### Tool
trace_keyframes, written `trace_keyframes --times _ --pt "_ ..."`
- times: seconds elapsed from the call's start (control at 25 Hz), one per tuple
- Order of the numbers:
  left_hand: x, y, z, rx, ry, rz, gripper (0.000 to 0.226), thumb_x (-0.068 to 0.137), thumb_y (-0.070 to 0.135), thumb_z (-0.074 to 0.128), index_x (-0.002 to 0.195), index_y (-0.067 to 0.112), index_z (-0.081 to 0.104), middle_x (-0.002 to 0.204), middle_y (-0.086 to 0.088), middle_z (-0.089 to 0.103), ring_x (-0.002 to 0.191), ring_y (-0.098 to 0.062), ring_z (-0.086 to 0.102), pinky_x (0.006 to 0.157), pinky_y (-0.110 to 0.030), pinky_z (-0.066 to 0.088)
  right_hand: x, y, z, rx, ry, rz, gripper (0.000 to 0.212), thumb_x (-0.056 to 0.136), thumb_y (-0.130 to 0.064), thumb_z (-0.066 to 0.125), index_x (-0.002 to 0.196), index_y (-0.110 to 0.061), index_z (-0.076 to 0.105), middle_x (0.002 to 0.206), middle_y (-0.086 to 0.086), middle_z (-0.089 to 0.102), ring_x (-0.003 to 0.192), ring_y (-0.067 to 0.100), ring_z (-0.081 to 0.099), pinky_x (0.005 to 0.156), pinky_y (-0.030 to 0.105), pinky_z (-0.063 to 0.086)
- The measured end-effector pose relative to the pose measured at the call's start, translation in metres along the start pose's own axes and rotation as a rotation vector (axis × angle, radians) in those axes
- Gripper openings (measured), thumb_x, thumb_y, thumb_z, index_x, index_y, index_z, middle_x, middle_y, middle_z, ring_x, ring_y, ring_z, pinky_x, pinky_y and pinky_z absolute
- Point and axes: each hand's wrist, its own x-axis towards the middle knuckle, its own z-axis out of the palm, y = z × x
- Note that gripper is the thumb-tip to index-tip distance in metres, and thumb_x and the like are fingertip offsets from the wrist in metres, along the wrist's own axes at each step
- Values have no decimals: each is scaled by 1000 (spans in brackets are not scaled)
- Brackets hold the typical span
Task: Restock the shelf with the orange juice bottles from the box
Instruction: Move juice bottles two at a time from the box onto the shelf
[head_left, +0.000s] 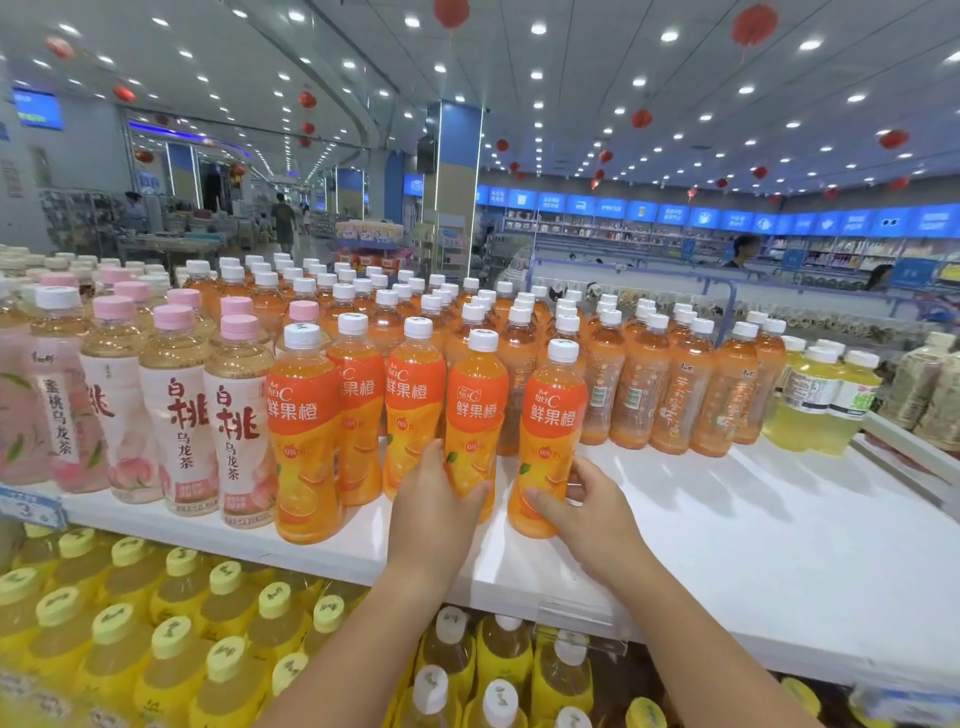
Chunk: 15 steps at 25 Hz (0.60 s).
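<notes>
Nearest, below the shelf edge: a lower tier of yellow drink bottles, yellow caps to the left, white caps to the right, packed cap to cap, too many to count. Two bare forearms rise over them. Left hand: fingers curled round the lower body of the fourth orange juice bottle, thumb across its front. Right hand: fingers wrapped behind the lower body of the fifth orange juice bottle, thumb on its front. Two hands, two bottles, one each. Both bottles are upright, bases low against the white shelf; whether they stand on it or hang just above it cannot be told. They close a front row of five orange-labelled, white-capped bottles. The other three orange juice bottles stand untouched to the left, close together, labels facing out. Just left of that row are three pink-capped peach tea bottles along the front edge, with more pink caps behind them. One blue price tag sits at the shelf's left front edge. Behind the row is a dense block of white-capped amber bottles, several dozen, not countable. Far right are at least three pale yellow-green bottles. Beyond are store aisles, at least three people, a band of blue wall signs, and red lanterns under the ceiling, more than ten.
</notes>
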Motion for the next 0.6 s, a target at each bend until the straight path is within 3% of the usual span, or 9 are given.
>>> trace_keyframes --times 0.12,0.28,0.6 --pt "5 2 3 16 -4 -6 36 86 29 78 112 27 53 101 8 69 92 -14 67 72 -22 50 7 3 6 20 14 -4 26 84 -26 78 107 -31 68 100 -15 75 89 -5 67 75 16 52" --pt "10 1 7 33 5 19 38 87 28 77 119 19 59 108 4 71 100 -18 69 79 -25 53 10 8 9 88 -3 -7 23 88 -19 75 109 -27 69 100 -13 76 92 0 69 81 23 54" --pt "12 -4 7 28 18 88 32 86 28 78 116 23 66 105 10 72 99 -11 68 83 -24 54 12 9 15 104 -31 -11 25 90 -20 72 114 -27 68 104 -15 76 98 1 69 89 24 53"
